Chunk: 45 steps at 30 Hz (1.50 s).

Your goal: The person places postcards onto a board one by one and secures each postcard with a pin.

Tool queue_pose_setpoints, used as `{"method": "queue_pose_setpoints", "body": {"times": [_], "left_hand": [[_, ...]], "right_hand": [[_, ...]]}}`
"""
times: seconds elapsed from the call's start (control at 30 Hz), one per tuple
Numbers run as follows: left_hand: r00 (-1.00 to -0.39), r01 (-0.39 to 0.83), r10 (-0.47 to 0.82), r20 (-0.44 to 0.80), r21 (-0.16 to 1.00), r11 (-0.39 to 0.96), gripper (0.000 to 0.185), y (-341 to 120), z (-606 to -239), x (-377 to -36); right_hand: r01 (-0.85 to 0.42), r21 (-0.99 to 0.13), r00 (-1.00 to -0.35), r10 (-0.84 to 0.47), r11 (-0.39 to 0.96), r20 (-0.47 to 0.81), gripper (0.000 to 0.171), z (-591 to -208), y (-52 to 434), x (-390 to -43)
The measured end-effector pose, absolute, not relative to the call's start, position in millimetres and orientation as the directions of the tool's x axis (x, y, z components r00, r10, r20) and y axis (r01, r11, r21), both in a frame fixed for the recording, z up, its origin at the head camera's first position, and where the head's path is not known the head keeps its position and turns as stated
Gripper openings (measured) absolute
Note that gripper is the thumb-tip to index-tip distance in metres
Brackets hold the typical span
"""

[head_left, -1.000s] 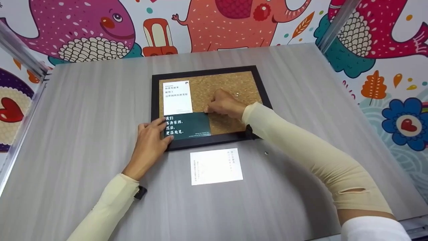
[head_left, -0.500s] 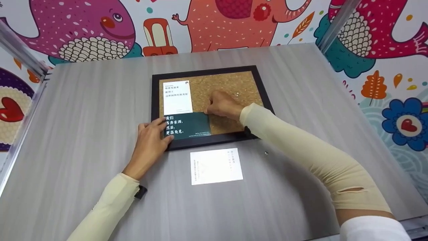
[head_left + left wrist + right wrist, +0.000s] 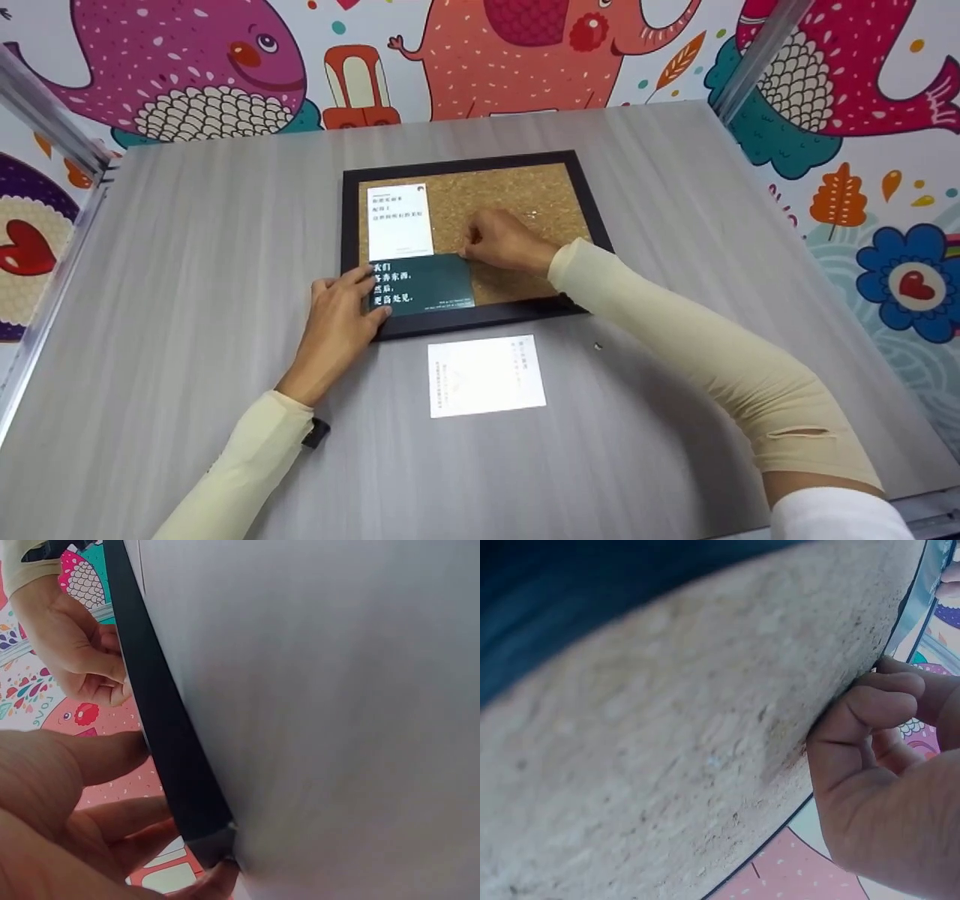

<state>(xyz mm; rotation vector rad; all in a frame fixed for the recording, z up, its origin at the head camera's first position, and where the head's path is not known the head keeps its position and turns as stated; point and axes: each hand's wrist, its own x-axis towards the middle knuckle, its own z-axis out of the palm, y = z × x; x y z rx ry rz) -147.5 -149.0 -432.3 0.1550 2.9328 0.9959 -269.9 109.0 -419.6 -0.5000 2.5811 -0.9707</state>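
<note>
Green card (image 3: 442, 279) lies in near left corner of cork board (image 3: 495, 187), long axis along board's near edge, white card (image 3: 400, 236) beyond it. From right hand (image 3: 506, 241), card lies leftward and nearer person; curled fingertips meet its far right corner; cannot tell what they hold. Left hand (image 3: 337, 319), fingers spread, rests on board's near left corner. Loose card (image 3: 487, 379) on near side of board.

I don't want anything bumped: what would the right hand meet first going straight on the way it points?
Probably the green card: in the head view, the right hand has its fingertips at the card's upper right corner, though contact is unclear.
</note>
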Motion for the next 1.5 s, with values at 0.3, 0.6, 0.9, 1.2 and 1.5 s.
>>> {"method": "queue_pose_setpoints", "body": {"times": [0.3, 0.6, 0.9, 1.2, 1.5], "left_hand": [[-0.994, 0.078, 0.108, -0.015, 0.601, 0.795, 0.055, -148, -432, -148], [-0.995, 0.076, 0.099, -0.003, 0.619, 0.782, 0.054, -149, -433, -146], [-0.995, 0.081, 0.102, 0.001, 0.613, 0.786, 0.054, -149, -433, -146], [-0.995, 0.073, 0.100, -0.008, 0.620, 0.781, 0.055, -149, -432, -146], [-0.996, 0.074, 0.084, 0.015, 0.638, 0.766, 0.052, -149, -429, -140]], "right_hand": [[-0.246, -0.694, -0.852, -0.492, 0.676, -0.177, 0.007, -420, 114, -267], [-0.298, -0.710, -0.838, -0.531, 0.638, -0.125, 0.009, -421, 119, -263], [-0.293, -0.720, -0.839, -0.531, 0.629, -0.122, 0.010, -422, 122, -261], [-0.280, -0.718, -0.848, -0.514, 0.638, -0.127, 0.009, -422, 120, -258], [-0.295, -0.709, -0.854, -0.510, 0.640, -0.104, 0.009, -424, 118, -259]]}}
